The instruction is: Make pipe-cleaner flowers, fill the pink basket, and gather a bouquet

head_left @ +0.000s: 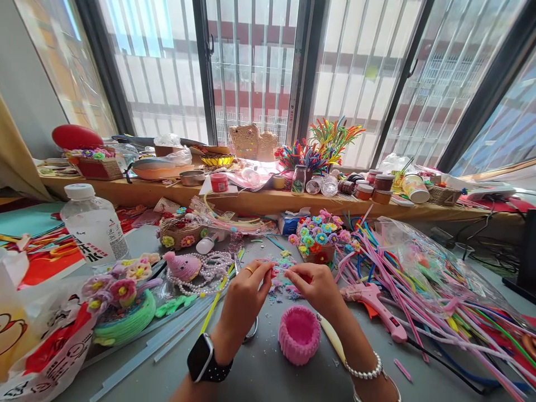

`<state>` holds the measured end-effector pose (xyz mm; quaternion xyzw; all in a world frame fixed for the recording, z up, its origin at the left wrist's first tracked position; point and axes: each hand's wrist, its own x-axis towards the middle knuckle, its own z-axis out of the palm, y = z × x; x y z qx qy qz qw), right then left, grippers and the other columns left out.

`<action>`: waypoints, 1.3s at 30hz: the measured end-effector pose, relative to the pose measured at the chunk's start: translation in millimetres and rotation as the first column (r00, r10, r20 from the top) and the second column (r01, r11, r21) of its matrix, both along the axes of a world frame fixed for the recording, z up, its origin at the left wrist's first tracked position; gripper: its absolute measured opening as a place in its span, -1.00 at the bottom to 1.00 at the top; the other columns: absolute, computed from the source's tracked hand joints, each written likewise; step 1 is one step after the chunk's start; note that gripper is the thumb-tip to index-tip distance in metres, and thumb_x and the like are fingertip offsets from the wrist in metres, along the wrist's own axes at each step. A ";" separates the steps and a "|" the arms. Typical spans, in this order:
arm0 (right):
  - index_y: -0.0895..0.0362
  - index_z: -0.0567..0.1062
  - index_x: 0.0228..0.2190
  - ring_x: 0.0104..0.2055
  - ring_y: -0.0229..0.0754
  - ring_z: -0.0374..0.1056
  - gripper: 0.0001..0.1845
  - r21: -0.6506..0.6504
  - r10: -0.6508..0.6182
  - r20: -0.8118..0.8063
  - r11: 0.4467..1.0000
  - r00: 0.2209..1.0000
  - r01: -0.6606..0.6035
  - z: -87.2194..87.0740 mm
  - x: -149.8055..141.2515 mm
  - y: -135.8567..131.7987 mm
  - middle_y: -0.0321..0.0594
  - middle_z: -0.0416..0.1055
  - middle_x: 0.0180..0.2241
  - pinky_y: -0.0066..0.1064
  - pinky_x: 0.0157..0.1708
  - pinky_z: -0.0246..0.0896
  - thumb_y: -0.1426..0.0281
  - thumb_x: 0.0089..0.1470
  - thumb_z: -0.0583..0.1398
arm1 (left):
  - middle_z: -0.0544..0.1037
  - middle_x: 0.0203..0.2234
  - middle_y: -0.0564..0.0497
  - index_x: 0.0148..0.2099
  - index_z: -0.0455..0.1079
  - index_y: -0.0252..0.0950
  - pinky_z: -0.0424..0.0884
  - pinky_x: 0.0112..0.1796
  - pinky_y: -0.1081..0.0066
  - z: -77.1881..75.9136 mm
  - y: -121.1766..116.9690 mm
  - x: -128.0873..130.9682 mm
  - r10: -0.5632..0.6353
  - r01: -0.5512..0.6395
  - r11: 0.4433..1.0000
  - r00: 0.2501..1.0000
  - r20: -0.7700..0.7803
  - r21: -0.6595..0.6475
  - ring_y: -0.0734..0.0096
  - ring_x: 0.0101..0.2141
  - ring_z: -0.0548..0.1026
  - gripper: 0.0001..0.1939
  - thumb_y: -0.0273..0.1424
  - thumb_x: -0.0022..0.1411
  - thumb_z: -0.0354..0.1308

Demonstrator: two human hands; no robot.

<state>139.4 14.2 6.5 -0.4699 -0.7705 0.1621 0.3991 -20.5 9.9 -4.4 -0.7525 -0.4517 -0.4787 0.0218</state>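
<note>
My left hand (247,290), with a ring and a dark-strapped watch, is closed in a pinch above the table. A tiny reddish bit shows at its fingertips, too small to name. Facing it, my right hand (314,285) pinches too, and what it holds is hidden. Between and beyond the fingertips lie small pastel fuzzy pieces (288,287). Just below the hands stands a pink fuzzy cup (298,335), upright and open at the top. Scissors (251,330) lie partly under my left hand. A pink glue gun (379,307) rests beside my right forearm.
Fuzzy stems (402,279) spread over the right side. A flower basket (317,245) stands behind my hands. To the left are a pearl string (209,268), glue sticks (154,346), a green pot of fuzzy flowers (128,321) and a water bottle (94,223).
</note>
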 end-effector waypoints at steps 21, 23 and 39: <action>0.15 0.50 -0.50 -0.47 -0.27 0.30 -0.74 -0.002 0.013 -0.135 1.000 0.991 -0.014 4.6 4.6 -1.0 -0.24 0.45 -0.50 -0.52 -0.47 0.15 0.28 -0.02 0.08 | 0.50 -0.31 -0.03 -0.27 0.41 -0.29 0.40 -0.34 0.45 14.0 -3.6 -2.7 -0.141 0.335 0.873 0.868 0.475 -0.353 0.41 -0.35 0.46 -0.76 -0.29 0.05 0.05; 0.14 0.50 -0.50 -0.49 -0.29 0.29 -0.74 0.023 0.028 -0.062 0.999 0.998 -0.026 5.0 3.9 -1.3 -0.25 0.43 -0.52 -0.52 -0.47 0.12 0.29 -0.01 0.07 | 0.50 -0.34 -0.01 -0.28 0.42 -0.27 0.39 -0.32 0.46 12.9 -3.9 -0.7 -0.182 0.285 0.919 0.920 0.348 -0.273 0.42 -0.34 0.45 -0.80 -0.33 0.07 0.03; 0.16 0.43 -0.47 -0.49 -0.29 0.27 -0.77 0.106 -0.101 -0.041 0.989 0.994 0.105 0.2 -3.6 -3.3 -0.25 0.40 -0.52 -0.52 -0.45 0.09 0.34 0.02 0.02 | 0.48 -0.42 0.00 -0.31 0.35 -0.34 0.41 -0.40 0.45 6.0 -2.0 5.8 -0.097 0.452 0.754 0.795 0.599 -0.477 0.41 -0.40 0.45 -0.75 -0.28 -0.03 0.12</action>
